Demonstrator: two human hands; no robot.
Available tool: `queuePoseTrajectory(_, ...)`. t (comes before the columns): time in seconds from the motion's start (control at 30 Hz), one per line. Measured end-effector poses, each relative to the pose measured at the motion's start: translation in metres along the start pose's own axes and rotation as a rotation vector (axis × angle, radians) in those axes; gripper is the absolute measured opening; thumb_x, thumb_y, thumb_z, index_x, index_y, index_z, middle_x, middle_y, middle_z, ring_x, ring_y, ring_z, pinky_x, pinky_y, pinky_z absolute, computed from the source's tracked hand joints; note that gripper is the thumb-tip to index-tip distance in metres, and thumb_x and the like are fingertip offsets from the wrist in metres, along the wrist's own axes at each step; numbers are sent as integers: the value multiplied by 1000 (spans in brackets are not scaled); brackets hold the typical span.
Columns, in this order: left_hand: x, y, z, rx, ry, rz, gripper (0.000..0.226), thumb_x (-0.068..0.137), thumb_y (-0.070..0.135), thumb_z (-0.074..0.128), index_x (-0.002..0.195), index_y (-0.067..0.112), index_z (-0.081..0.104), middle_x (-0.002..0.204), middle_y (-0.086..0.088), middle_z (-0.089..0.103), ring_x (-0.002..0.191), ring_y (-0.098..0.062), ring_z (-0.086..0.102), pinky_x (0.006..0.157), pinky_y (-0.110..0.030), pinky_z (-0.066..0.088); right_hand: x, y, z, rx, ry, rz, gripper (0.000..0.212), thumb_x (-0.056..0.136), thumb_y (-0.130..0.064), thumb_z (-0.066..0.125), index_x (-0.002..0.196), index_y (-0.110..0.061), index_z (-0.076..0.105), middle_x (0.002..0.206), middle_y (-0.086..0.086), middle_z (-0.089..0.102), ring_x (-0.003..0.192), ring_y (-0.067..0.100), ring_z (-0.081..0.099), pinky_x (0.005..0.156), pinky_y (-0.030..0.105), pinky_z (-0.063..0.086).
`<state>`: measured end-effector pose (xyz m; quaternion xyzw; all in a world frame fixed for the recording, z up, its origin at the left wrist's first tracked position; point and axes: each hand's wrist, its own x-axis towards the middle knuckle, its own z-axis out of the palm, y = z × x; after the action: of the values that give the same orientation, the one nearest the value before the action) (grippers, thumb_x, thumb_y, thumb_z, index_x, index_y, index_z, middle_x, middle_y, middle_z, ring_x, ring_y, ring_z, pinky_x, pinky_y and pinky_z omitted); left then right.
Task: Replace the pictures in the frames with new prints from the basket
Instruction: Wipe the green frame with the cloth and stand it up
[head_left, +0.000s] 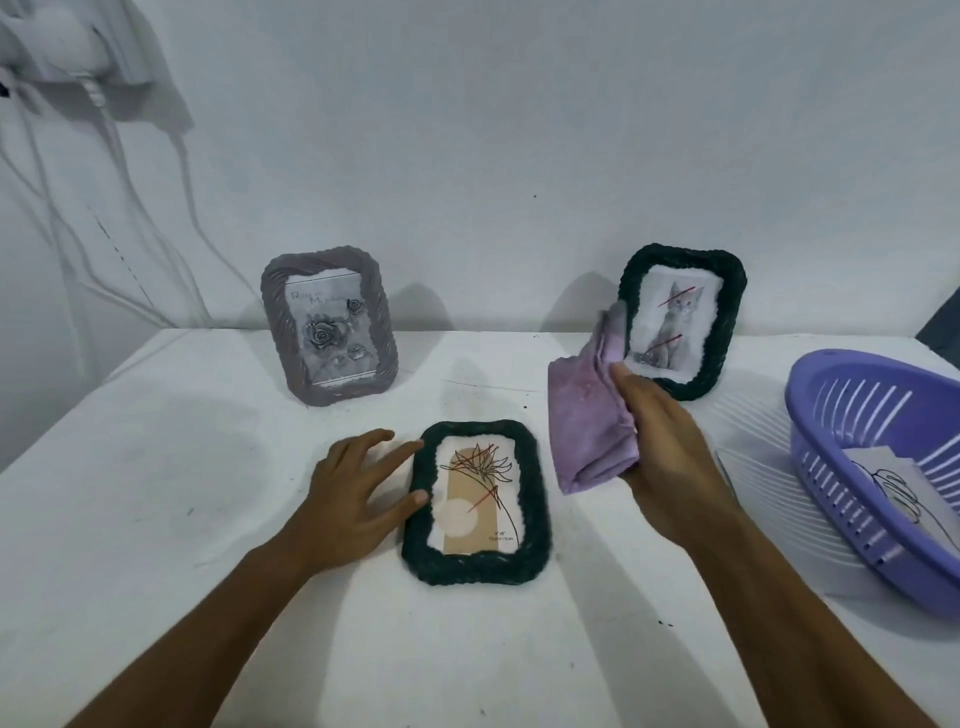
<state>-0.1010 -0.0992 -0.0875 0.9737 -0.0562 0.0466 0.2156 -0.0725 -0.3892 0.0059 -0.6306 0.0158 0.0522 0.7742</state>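
From the head camera, three picture frames showed on the white desk (156, 467). A grey frame (329, 327) holding a rose print stood upright at about eleven o'clock, near the wall. A dark frame with a cat print (681, 322) stood upright at about one o'clock, also near the wall. A second dark frame (477, 503) lay flat on its back in the centre, holding a print of a line-drawn flower over a tan arch. One purple cloth (589, 423) and one purple slotted basket (831, 467) made up the rest. The desk top was white and speckled with small dark marks, and it met a plain white wall (493, 130); at ten o'clock several white cables (111, 156) hung down the wall from a white fitting in the upper corner. The basket sat at three o'clock, partly cut off by the picture edge, and held loose paper prints (893, 483), the top one showing a black line drawing; their number could not be told. The left hand (353, 493) lay spread and relaxed on the desk, its grip open, with fingertips touching the left edge of the flat frame. The right hand (670, 441) had its grip curled round the folded cloth, held above the desk between the flat frame and the cat frame, the cloth's upper end touching or overlapping the cat frame's left edge.
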Motion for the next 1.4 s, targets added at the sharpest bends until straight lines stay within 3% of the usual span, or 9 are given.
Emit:
queuePoseTrajectory(0.1, 3, -7, 8, 76, -18, 34, 69, 78, 83, 19, 140, 53, 25, 153, 11, 24, 139, -17, 19, 111, -45, 17, 8, 5, 12, -604, -47, -133, 37, 92, -51, 47, 119, -27, 55, 102, -11, 64, 83, 4, 66, 68, 21, 50)
queuePoseTrajectory(0.23, 7, -5, 15, 134, -15, 72, 66, 81, 81, 20, 139, 52, 29, 151, 16, 28, 136, -16, 24, 108, -40, 13, 15, 54, 30, -1240, -368, -286, 37, 92, -45, 49, 124, -27, 52, 116, 1, 54, 99, 18, 55, 79, 30, 48)
queuePoseTrajectory(0.33, 8, -11, 15, 149, -40, 131, 68, 81, 81, 20, 141, 49, 29, 149, 23, 24, 135, -13, 22, 106, -38, 10, 18, 69, 36, -1520, -406, -398, 42, 91, -46, 47, 128, -26, 47, 125, 6, 44, 106, 22, 42, 85, 32, 43)
queuePoseTrajectory(0.6, 18, -25, 16, 151, -98, 211, 73, 79, 83, 20, 143, 50, 19, 151, 30, 10, 134, -6, 15, 105, -35, 5, 32, 87, 34, -1608, -457, -648, 41, 88, -40, 56, 123, -19, 55, 122, 9, 49, 107, 25, 48, 80, 33, 45)
queuePoseTrajectory(0.7, 18, -25, 17, 151, -95, 207, 75, 77, 85, 18, 143, 50, 20, 151, 31, 9, 134, -6, 15, 104, -37, 6, 43, 96, 45, -1581, -346, -631, 36, 77, -31, 70, 108, -12, 64, 105, 13, 58, 94, 30, 56, 70, 31, 43)
queuePoseTrajectory(0.8, 18, -24, 18, 147, -75, 201, 76, 77, 86, 16, 143, 50, 21, 151, 31, 11, 134, -8, 19, 104, -37, 7, 49, 99, 65, -1567, -322, -594, 40, 74, -27, 74, 109, -11, 64, 110, 12, 57, 104, 29, 52, 79, 33, 45)
queuePoseTrajectory(1.03, 17, -23, 17, 128, -65, 195, 79, 74, 88, 16, 143, 50, 23, 149, 36, 7, 134, -7, 19, 107, -38, 7, 16, 91, 35, -1589, -694, -720, 19, 86, -28, 57, 85, -13, 69, 97, 2, 64, 93, 25, 55, 68, 37, 51)
queuePoseTrajectory(1.2, 18, -21, 15, 158, -79, 190, 82, 71, 88, 11, 143, 50, 21, 149, 36, 4, 135, -7, 16, 106, -35, 4, 69, 84, 56, -1526, -340, -505, 27, 84, -19, 61, 106, -2, 64, 110, 15, 57, 104, 32, 52, 81, 36, 46)
queuePoseTrajectory(1.4, 17, -19, 15, 112, -63, 186, 76, 73, 88, 17, 140, 53, 24, 147, 39, 9, 133, -8, 22, 101, -29, 3, 8, 90, 54, -1480, -676, -808, 8, 74, -20, 73, 68, -14, 70, 80, -2, 66, 81, 19, 57, 67, 29, 50)
